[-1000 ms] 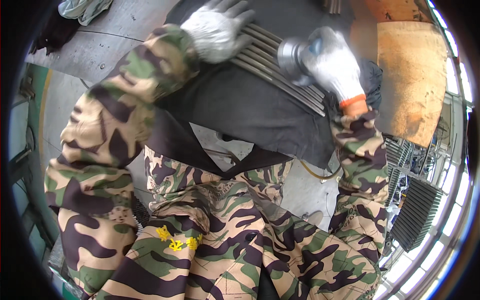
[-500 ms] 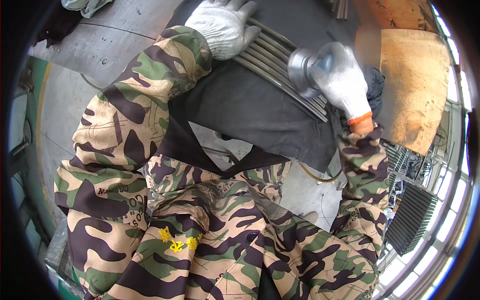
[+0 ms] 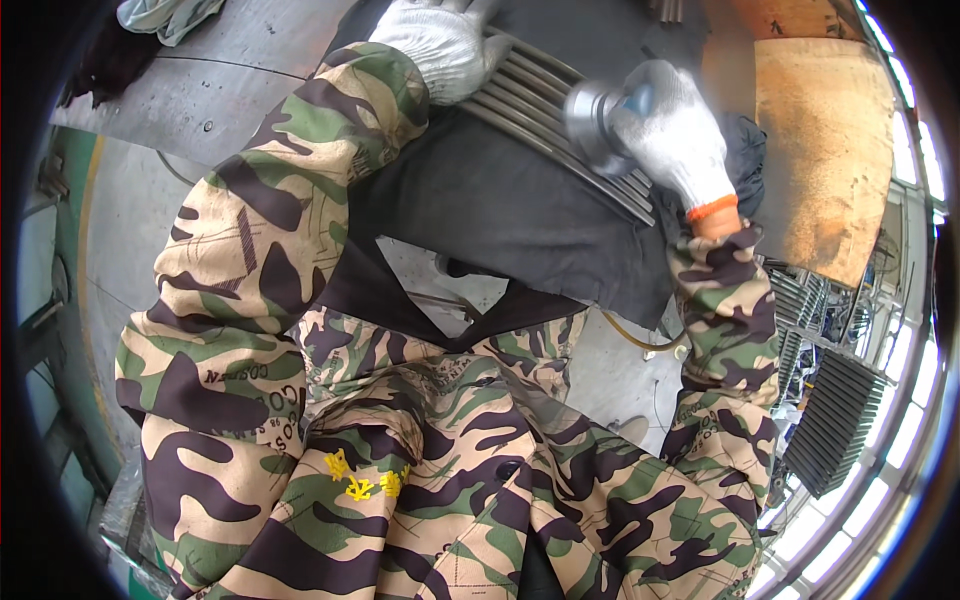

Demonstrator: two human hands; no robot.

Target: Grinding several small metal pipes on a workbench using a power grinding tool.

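A row of several slim metal bars (image 3: 533, 97) lies side by side on a dark cloth (image 3: 480, 190). Across their left ends rests my gloved left hand (image 3: 440, 48), fingers stretched out and spread; the top edge of the picture cuts off some fingertips. My right hand (image 3: 672, 125), in a white glove with an orange cuff, is wrapped round what looks like a disc sander (image 3: 597, 122) with a round grey head and a blue body. Its head sits over the right part of the bars, a little blurred. Whether its face touches them is hidden.
A grey metal table (image 3: 225, 100) extends to the left, with pale cloth (image 3: 170, 15) at its far corner. More bars (image 3: 670, 10) lie at the back. A brown board (image 3: 825, 160) stands on the right, near a dark ribbed panel (image 3: 833, 422). A hose (image 3: 640, 343) hangs below.
My right hand and the sander have shifted slightly left along the bars. My left hand stays on the bar ends. The whole view has moved a little.
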